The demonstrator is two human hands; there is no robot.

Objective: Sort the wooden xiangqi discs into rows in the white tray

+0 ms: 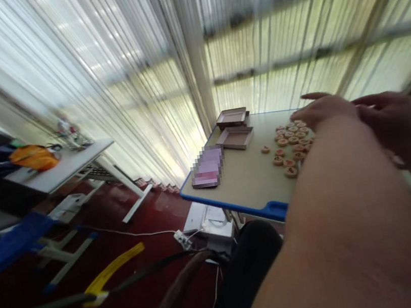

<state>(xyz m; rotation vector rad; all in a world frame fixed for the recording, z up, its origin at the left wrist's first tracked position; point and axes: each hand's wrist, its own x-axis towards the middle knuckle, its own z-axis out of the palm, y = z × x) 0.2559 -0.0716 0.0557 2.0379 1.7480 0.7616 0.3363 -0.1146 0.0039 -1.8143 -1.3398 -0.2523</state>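
Round wooden Chinese chess pieces (293,139) with red and black marks lie in a loose cluster on the pale table (247,176). My left hand (323,108) is over the far side of the cluster, with one finger stretched out and apart from the others. I see nothing held in it. To its right, my right hand (394,109) has its fingers bent inward. Its fingertips are partly behind my left wrist, so whatever they hold is hidden. My left forearm covers the right part of the cluster. A single piece (265,149) lies apart on the left.
Shallow open boxes (236,138) and a phone (207,168) with a blurred screen occupy the table's left side. Behind hangs a sheer curtain (148,70). Another desk (65,166) bears an orange bag (33,156). A power strip (182,240) with cables is on the floor.
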